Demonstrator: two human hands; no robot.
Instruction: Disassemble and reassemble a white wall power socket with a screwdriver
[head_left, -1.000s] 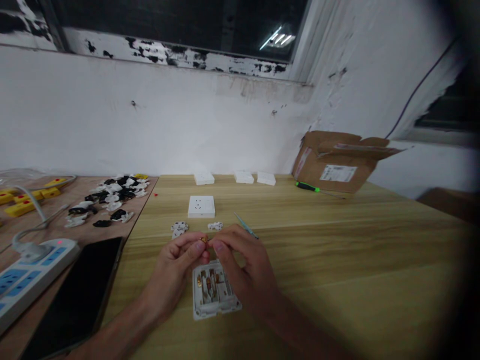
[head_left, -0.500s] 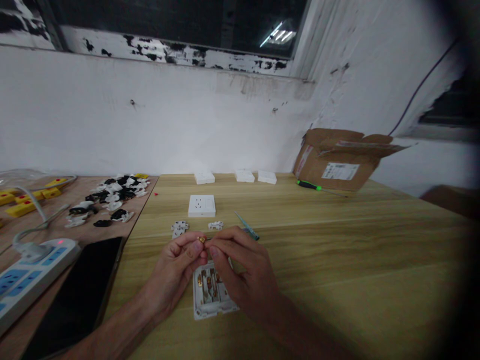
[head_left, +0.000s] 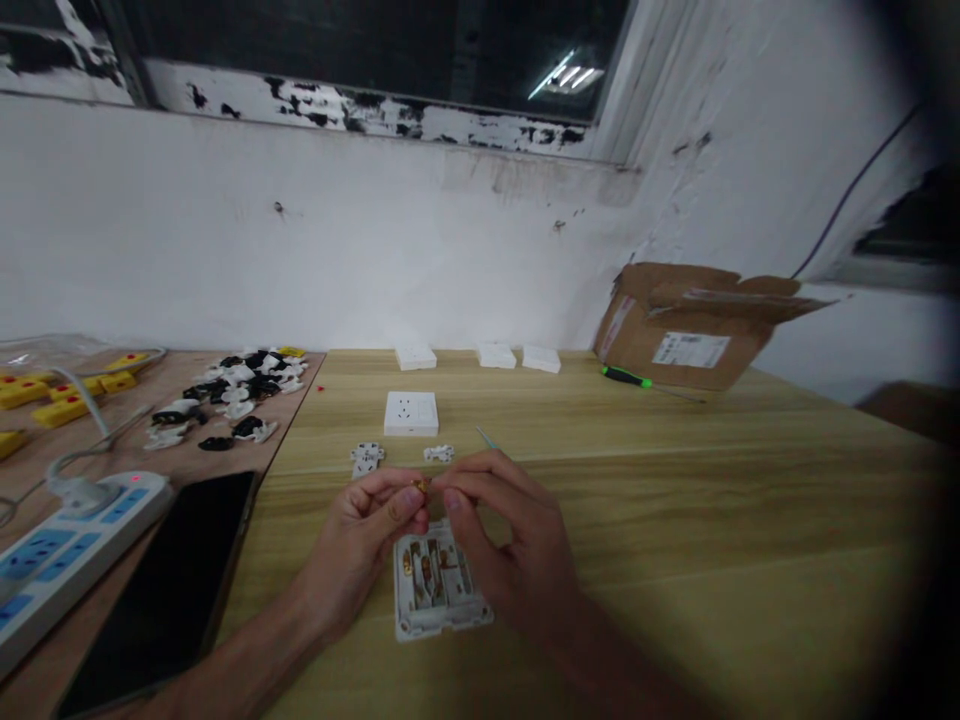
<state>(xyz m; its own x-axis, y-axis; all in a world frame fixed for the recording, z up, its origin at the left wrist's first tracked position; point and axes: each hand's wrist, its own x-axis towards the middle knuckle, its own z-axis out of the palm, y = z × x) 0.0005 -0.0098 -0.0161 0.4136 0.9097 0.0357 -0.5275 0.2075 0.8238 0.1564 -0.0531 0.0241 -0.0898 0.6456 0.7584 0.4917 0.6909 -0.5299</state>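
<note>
My left hand [head_left: 375, 535] pinches a small brass terminal piece [head_left: 421, 486] between thumb and forefinger. Close to its right side is my right hand [head_left: 517, 545], closed in a pinch; whatever tiny thing its fingertips hold is too small to name. Under both hands lies an open white socket housing [head_left: 444, 612] with brass strips inside, its right side partly covered by my right hand. Behind them are a white socket insert [head_left: 367, 457] and a smaller white plastic part [head_left: 438, 453]. A teal screwdriver [head_left: 486, 438] is mostly hidden behind my right hand.
A finished-looking white wall socket [head_left: 411, 414] sits farther back, with three white plates [head_left: 496, 356] along the wall. At right stand a cardboard box [head_left: 675, 320] and a green-black screwdriver [head_left: 626, 377]. Leftward are a phone [head_left: 161, 590], power strip [head_left: 82, 540] and loose plastic parts [head_left: 251, 380].
The view has shifted slightly, moving everything a little rightward. My right fingertips are slightly farther from the brass terminal piece, and my right hand covers more of the teal screwdriver.
</note>
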